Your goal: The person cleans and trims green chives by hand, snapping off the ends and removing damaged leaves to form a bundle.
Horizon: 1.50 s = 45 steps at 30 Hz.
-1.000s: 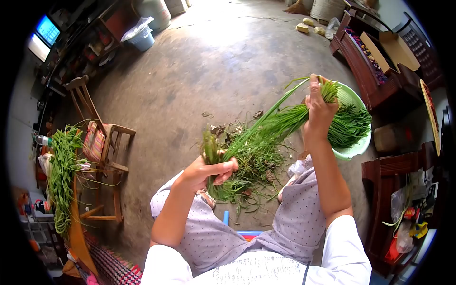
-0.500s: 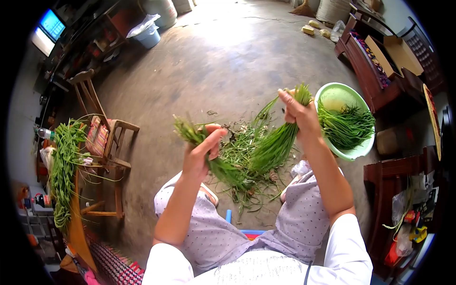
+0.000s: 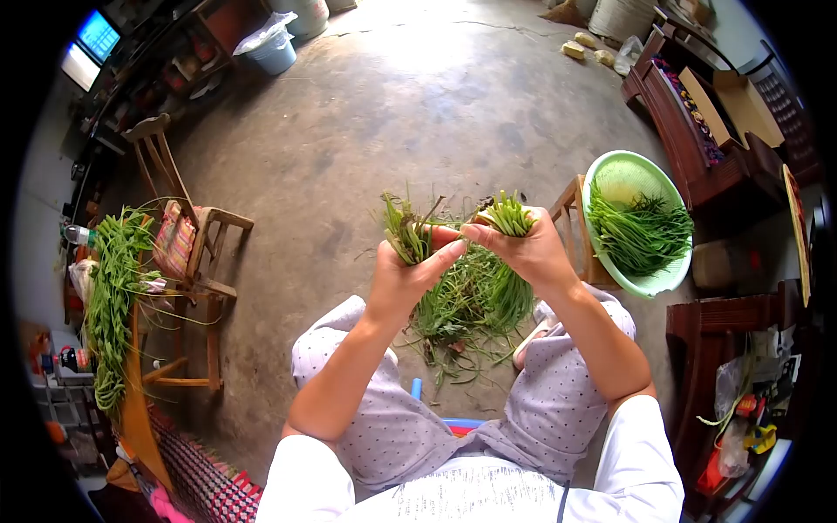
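Note:
My left hand (image 3: 411, 268) is closed round a bundle of stalks (image 3: 405, 231) whose cut, brownish ends point up. My right hand (image 3: 529, 248) grips another green bunch (image 3: 508, 216), its pale ends up and its leaves hanging down. The two hands are close together, with fingertips nearly meeting between the bunches. Below them, a pile of loose greens and scraps (image 3: 458, 340) lies on the floor between my feet. To the right, a light green basket (image 3: 617, 174) holds more long green leaves (image 3: 643, 234).
The basket rests on a wooden stool (image 3: 567, 209). At left stand a wooden chair (image 3: 218, 218) and a table edge (image 3: 139, 427) bearing leafy stems (image 3: 118, 296). A blue bucket (image 3: 275, 54) is at the upper left. Dark wooden furniture (image 3: 697, 340) lines the right.
My right hand has moved left and down from beside the basket, bringing its bunch close to my left hand. My left hand has turned its bundle more upright and shifted right.

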Available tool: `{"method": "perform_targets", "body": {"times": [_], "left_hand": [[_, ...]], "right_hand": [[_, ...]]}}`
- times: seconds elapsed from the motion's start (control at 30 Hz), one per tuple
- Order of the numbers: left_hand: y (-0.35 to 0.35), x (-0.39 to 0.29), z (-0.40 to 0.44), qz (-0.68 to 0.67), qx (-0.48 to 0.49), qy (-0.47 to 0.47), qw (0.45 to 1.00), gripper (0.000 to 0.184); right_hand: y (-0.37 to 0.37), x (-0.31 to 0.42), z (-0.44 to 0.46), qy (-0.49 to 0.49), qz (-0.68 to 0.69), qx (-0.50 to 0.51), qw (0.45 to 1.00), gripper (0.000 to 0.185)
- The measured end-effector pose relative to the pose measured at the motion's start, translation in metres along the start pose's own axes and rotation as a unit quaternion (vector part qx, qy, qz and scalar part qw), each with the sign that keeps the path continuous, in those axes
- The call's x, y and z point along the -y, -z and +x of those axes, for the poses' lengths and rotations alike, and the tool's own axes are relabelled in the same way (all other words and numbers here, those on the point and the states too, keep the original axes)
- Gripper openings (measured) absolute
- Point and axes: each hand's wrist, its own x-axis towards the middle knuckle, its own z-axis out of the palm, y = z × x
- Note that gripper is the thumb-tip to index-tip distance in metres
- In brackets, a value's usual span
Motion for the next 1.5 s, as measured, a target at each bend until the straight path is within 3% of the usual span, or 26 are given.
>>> {"method": "perform_targets", "body": {"times": [0.2, 0.33, 0.37, 0.43, 0.5, 0.63, 0.73, 0.83, 1.0, 1.17, 1.23, 1.33, 1.43, 1.5], "left_hand": [[0.004, -0.003, -0.002, -0.027, 0.015, 0.029, 0.999, 0.012], [0.008, -0.004, -0.004, -0.068, 0.029, 0.063, 0.995, 0.014], [0.008, -0.006, -0.004, -0.089, 0.034, 0.081, 0.992, 0.016], [0.009, -0.006, -0.005, -0.109, 0.039, 0.098, 0.988, 0.017], [0.010, -0.004, -0.005, -0.156, 0.055, 0.125, 0.978, 0.021], [0.010, -0.003, -0.004, -0.176, 0.064, 0.141, 0.972, 0.022], [0.006, -0.002, -0.006, -0.138, 0.064, 0.118, 0.981, 0.020], [0.005, 0.001, -0.007, -0.076, 0.064, 0.076, 0.992, 0.014], [0.008, -0.004, -0.007, -0.119, 0.091, 0.113, 0.982, 0.014], [0.014, -0.009, -0.005, -0.228, 0.155, 0.231, 0.933, 0.020], [0.015, -0.008, -0.005, -0.228, 0.153, 0.234, 0.933, 0.020], [0.015, -0.008, -0.005, -0.235, 0.154, 0.229, 0.932, 0.020], [0.015, -0.007, -0.005, -0.238, 0.153, 0.219, 0.934, 0.020], [0.015, -0.007, -0.005, -0.233, 0.149, 0.216, 0.936, 0.020]], "right_hand": [[0.008, 0.009, -0.002, 0.026, -0.110, -0.037, 0.993, 0.019], [0.026, 0.007, 0.006, 0.034, -0.028, -0.137, 0.990, 0.026], [0.029, 0.010, 0.007, 0.034, -0.028, -0.137, 0.990, 0.026], [0.032, 0.019, 0.006, 0.024, -0.171, -0.100, 0.980, 0.031], [0.027, 0.026, 0.001, -0.005, -0.153, -0.062, 0.986, 0.033], [0.007, 0.011, 0.001, 0.060, -0.026, -0.021, 0.998, 0.027], [0.002, 0.012, -0.001, -0.017, 0.054, 0.025, 0.998, 0.016], [-0.001, 0.010, -0.003, -0.027, 0.053, 0.020, 0.998, 0.014], [0.001, 0.014, -0.004, -0.017, 0.068, 0.037, 0.997, 0.014], [0.006, 0.008, -0.004, 0.026, 0.029, 0.026, 0.999, 0.015], [0.008, 0.010, -0.003, 0.058, -0.018, 0.007, 0.998, 0.015], [0.013, 0.020, -0.002, 0.031, -0.050, -0.056, 0.997, 0.017], [0.012, 0.020, 0.000, 0.092, -0.091, -0.065, 0.989, 0.018], [0.008, 0.030, -0.005, 0.079, -0.113, -0.049, 0.989, 0.018]]}}
